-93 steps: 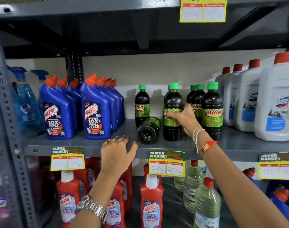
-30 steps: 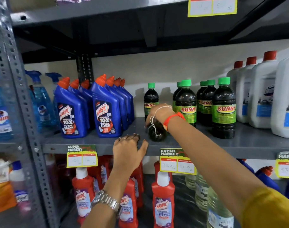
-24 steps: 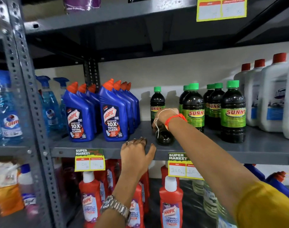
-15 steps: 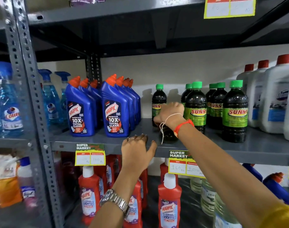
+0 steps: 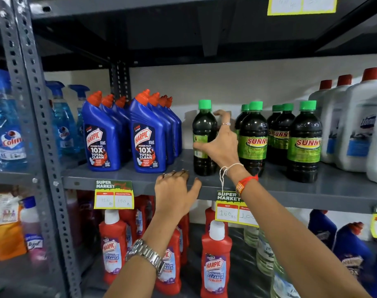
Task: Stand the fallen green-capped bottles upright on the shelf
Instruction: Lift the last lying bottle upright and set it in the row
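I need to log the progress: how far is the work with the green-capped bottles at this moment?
Nearly finished. Done: no green-capped bottle lies flat; the Sunny bottles on the right stand in rows on the shelf. In hand: the right hand grips one upright bottle, left of the rows, while the left hand rests on the shelf edge. Left: release it, perhaps turn its label forward.
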